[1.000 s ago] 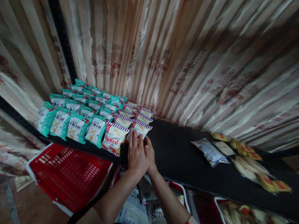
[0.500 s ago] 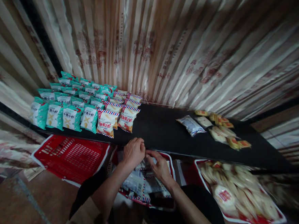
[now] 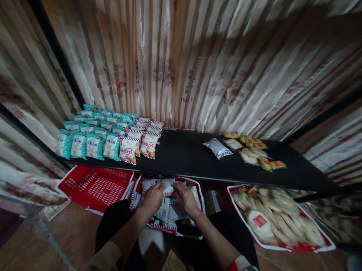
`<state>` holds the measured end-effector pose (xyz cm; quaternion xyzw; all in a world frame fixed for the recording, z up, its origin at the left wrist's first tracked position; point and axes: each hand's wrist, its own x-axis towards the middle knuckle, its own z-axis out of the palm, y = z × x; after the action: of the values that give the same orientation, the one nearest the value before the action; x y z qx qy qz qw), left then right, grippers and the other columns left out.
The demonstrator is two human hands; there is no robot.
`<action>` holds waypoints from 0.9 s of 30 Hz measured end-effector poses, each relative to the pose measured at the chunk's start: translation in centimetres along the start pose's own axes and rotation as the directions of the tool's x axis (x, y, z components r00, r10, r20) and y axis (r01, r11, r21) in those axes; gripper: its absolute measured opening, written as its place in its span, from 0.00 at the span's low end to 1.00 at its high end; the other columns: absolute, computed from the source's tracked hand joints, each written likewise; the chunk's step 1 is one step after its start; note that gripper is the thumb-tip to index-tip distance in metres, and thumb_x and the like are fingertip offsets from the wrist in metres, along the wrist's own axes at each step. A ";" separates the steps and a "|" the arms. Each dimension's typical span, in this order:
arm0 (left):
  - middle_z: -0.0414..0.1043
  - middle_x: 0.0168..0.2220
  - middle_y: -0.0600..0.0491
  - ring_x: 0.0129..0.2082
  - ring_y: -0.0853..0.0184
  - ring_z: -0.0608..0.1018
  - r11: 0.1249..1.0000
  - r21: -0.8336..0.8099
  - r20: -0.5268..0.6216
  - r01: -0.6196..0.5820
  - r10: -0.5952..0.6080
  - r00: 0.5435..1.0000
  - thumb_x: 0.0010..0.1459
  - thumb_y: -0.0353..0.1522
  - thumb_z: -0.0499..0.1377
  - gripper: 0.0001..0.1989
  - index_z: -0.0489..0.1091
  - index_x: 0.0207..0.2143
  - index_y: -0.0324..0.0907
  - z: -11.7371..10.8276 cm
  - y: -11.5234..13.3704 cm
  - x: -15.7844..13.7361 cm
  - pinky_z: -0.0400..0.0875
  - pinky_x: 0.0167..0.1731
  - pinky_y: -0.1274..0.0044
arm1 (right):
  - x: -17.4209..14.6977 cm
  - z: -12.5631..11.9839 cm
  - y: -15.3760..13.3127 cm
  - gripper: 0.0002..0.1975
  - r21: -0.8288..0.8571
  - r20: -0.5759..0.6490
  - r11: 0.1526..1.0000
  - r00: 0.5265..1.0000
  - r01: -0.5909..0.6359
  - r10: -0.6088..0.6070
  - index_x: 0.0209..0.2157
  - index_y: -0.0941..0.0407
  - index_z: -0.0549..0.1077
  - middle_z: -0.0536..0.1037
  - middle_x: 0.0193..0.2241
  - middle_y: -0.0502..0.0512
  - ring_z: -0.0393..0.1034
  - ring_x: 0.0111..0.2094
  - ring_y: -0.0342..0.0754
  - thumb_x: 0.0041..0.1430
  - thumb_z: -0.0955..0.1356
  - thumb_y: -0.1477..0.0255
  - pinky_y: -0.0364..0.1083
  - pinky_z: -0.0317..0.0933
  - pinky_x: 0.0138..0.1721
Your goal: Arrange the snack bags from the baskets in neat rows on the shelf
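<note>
Over the middle red basket (image 3: 201, 192), my left hand (image 3: 154, 198) and my right hand (image 3: 186, 199) are close together. A silvery-white snack bag (image 3: 167, 186) lies between them, with the fingers of each hand closed at one of its sides. Beneath are more snack bags (image 3: 163, 211) with red-and-blue striped edges, heaped in the basket. On the black shelf (image 3: 182, 152) above, white striped snack bags (image 3: 129, 149) stand upright in rows beside teal snack bags (image 3: 94, 146).
At left sits a red basket (image 3: 106, 189) with a perforated floor. Another red basket (image 3: 328, 247) at right holds packaged round pale foods (image 3: 286, 221). A lone snack bag (image 3: 217, 148) and small yellow packets (image 3: 266, 164) lie on the shelf's right part. Curtains (image 3: 176, 69) hang behind.
Both hands have lowered from the shelf edge into the middle basket and now have a snack bag between them. The view has shifted, and the shelf goods appear unmoved.
</note>
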<state>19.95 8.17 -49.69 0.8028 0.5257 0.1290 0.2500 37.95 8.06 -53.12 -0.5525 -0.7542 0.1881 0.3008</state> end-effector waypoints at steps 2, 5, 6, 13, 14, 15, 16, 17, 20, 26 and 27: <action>0.71 0.44 0.51 0.46 0.66 0.73 0.997 -0.076 -0.090 -0.024 0.017 0.996 0.55 0.26 0.52 0.14 0.68 0.44 0.44 -0.4 0.3 -0.3 0.67 0.48 0.73 | 0.1 -1.5 -1.0 0.12 0.034 -0.052 0.999 0.999 0.000 0.002 0.38 0.57 0.75 0.78 0.38 0.59 0.72 0.42 0.52 0.55 0.61 0.77 0.52 0.65 0.46; 0.70 0.47 0.50 0.48 0.66 0.72 0.971 -0.222 -0.242 -0.089 0.034 0.970 0.54 0.28 0.55 0.16 0.67 0.47 0.42 -1.0 0.9 -0.7 0.67 0.49 0.72 | 0.2 -4.0 -2.8 0.12 0.114 -0.095 0.992 0.993 -0.057 0.068 0.38 0.57 0.75 0.78 0.35 0.57 0.73 0.37 0.50 0.57 0.62 0.70 0.49 0.65 0.41; 0.69 0.47 0.49 0.49 0.66 0.71 0.960 -0.262 -0.281 -0.102 0.025 0.959 0.53 0.28 0.56 0.17 0.66 0.47 0.42 -1.2 1.1 -0.7 0.66 0.50 0.72 | 0.2 -4.7 -3.4 0.12 0.145 -0.107 0.986 0.989 -0.086 0.102 0.38 0.56 0.75 0.79 0.33 0.56 0.73 0.35 0.49 0.57 0.62 0.68 0.47 0.65 0.39; 0.72 0.46 0.46 0.44 0.64 0.75 0.833 -0.546 -0.374 -0.093 -0.142 0.916 0.52 0.32 0.58 0.19 0.66 0.48 0.41 -1.9 1.9 -0.8 0.70 0.46 0.70 | 0.2 -7.6 -5.3 0.15 0.507 -0.142 0.814 0.905 -0.282 0.402 0.30 0.56 0.75 0.75 0.20 0.48 0.67 0.22 0.43 0.48 0.68 0.58 0.40 0.60 0.25; 0.72 0.45 0.47 0.44 0.64 0.75 0.832 -0.548 -0.396 -0.090 -0.163 0.904 0.52 0.32 0.58 0.17 0.68 0.46 0.41 -2.0 2.0 -0.9 0.70 0.47 0.69 | 0.1 -7.8 -5.3 0.16 0.600 -0.130 0.742 0.879 -0.299 0.458 0.29 0.57 0.75 0.74 0.20 0.48 0.66 0.21 0.43 0.46 0.69 0.58 0.40 0.60 0.24; 0.73 0.44 0.47 0.44 0.63 0.75 0.840 -0.536 -0.430 -0.084 -0.185 0.884 0.51 0.33 0.59 0.15 0.69 0.43 0.42 -2.0 2.2 -1.1 0.68 0.48 0.68 | 0.0 -7.8 -5.4 0.17 0.691 -0.116 0.656 0.849 -0.304 0.516 0.28 0.57 0.75 0.74 0.19 0.48 0.66 0.20 0.42 0.43 0.71 0.58 0.41 0.61 0.24; 0.73 0.43 0.48 0.46 0.62 0.74 0.848 -0.525 -0.470 -0.073 -0.218 0.855 0.50 0.33 0.60 0.14 0.70 0.41 0.42 -2.1 2.4 -1.4 0.67 0.50 0.67 | -0.1 -7.8 -5.5 0.17 0.772 -0.098 0.561 0.816 -0.299 0.569 0.28 0.57 0.74 0.74 0.19 0.48 0.65 0.20 0.42 0.40 0.72 0.58 0.41 0.61 0.24; 0.72 0.43 0.48 0.47 0.60 0.73 0.842 -0.536 -0.504 -0.059 -0.263 0.823 0.49 0.33 0.61 0.14 0.71 0.40 0.42 -2.1 2.6 -1.6 0.66 0.51 0.66 | -0.3 -7.8 -5.7 0.17 0.840 -0.074 0.462 0.784 -0.284 0.617 0.27 0.58 0.74 0.74 0.20 0.48 0.66 0.19 0.41 0.38 0.74 0.59 0.41 0.63 0.24; 0.70 0.48 0.44 0.50 0.59 0.72 0.680 -0.732 -0.476 -0.028 -0.482 0.736 0.45 0.32 0.65 0.21 0.68 0.44 0.41 -1.7 3.7 -2.3 0.68 0.48 0.67 | -1.1 -7.1 -6.5 0.15 0.960 0.007 0.193 0.708 -0.202 0.706 0.23 0.57 0.72 0.75 0.20 0.48 0.67 0.20 0.40 0.34 0.77 0.65 0.40 0.66 0.24; 0.74 0.37 0.47 0.35 0.67 0.77 0.075 -0.995 -0.097 -0.064 -0.611 0.786 0.48 0.34 0.66 0.18 0.68 0.41 0.39 -1.3 6.1 -3.4 0.73 0.38 0.73 | -3.3 -4.3 -7.8 0.06 0.973 0.228 -0.164 0.602 -0.160 0.765 0.24 0.57 0.71 0.76 0.22 0.49 0.72 0.24 0.40 0.45 0.73 0.78 0.37 0.70 0.26; 0.74 0.36 0.48 0.33 0.69 0.77 0.016 -0.998 -0.060 -0.064 -0.611 0.790 0.48 0.33 0.65 0.16 0.68 0.39 0.39 -1.5 6.3 -3.7 0.74 0.36 0.74 | -3.7 -3.8 -7.9 0.05 0.965 0.263 -0.210 0.584 -0.158 0.768 0.24 0.57 0.71 0.76 0.22 0.49 0.72 0.24 0.40 0.46 0.72 0.79 0.36 0.70 0.26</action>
<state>22.64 3.22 -44.87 0.2275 0.4914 0.5894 0.5995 35.51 1.89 -46.33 -0.4632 -0.0292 0.6086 0.6436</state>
